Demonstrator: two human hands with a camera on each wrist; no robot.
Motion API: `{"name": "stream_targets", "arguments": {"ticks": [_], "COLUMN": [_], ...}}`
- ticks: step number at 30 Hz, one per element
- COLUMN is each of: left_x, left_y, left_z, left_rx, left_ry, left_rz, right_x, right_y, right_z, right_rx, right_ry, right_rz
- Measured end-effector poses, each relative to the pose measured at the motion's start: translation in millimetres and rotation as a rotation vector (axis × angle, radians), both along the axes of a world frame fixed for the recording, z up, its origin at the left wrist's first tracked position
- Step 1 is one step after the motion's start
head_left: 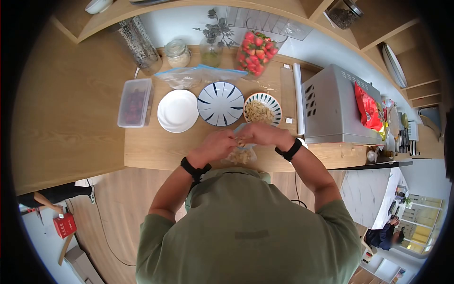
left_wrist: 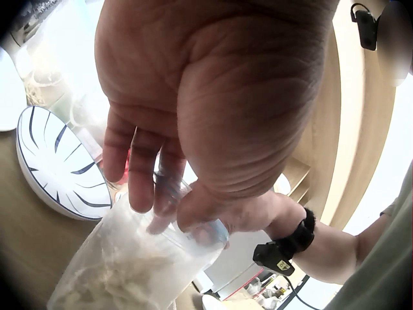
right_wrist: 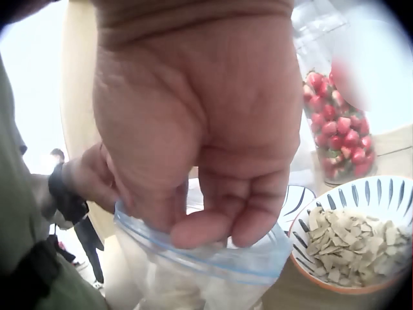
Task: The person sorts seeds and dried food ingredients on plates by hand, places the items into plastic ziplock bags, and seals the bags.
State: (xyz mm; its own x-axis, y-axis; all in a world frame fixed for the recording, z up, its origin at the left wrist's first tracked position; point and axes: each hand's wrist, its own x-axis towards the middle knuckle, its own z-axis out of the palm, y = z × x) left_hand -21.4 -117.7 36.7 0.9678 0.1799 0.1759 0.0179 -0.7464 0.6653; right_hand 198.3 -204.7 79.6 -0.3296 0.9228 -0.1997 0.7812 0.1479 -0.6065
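Observation:
A clear zip bag (head_left: pixel 242 156) with a blue zip line stands at the counter's front edge, pale flat slices in its lower part. At its mouth my left hand (head_left: pixel 218 144) pinches the rim; in the left wrist view the thumb and fingertips meet there. The right hand (head_left: pixel 266 134) grips the other side of the mouth, and the right wrist view has its fingers bent over the zip line (right_wrist: pixel 251 276). Just behind the right hand sits a striped bowl (right_wrist: pixel 303 258) of similar pale slices (right_wrist: pixel 352 245).
A blue-striped dish (head_left: pixel 220 105), white plates (head_left: pixel 178 110) and a lidded plastic box (head_left: pixel 135 103) line the counter. Behind them are more zip bags (head_left: pixel 182 78), a glass jar (head_left: pixel 177 53) and strawberries (head_left: pixel 256 52). A grey appliance (head_left: pixel 333 106) stands at right.

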Motion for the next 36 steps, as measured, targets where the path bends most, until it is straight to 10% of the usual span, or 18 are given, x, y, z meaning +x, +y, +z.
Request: {"name": "stream_targets", "arguments": {"ticks": [7, 14, 20, 25, 29, 36], "left_x": [-3, -7, -3, -1, -1, 2], "left_y": [-3, -2, -1, -2, -2, -2], "left_z": [5, 7, 1, 5, 5, -1], "left_rx": [0.000, 0.007, -0.007, -0.024, -0.017, -0.029], "left_ry": [0.011, -0.001, -0.007, 0.013, 0.006, -0.020], "left_rz": [0.029, 0.055, 0.046, 0.029, 0.035, 0.017], "right_x": [58, 67, 88, 106, 97, 2], "right_y": [32, 22, 8, 4, 1, -10], "right_z": [-112, -127, -120, -121, -98, -33], "right_rx": [0.200, 0.131, 0.311, 0.023, -0.039, 0.116], "right_ry": [-0.201, -0.224, 0.103, 0.627, 0.777, 0.221], "right_rz": [-0.608, -0.548, -0.690, -0.974, -0.953, -0.333]}}
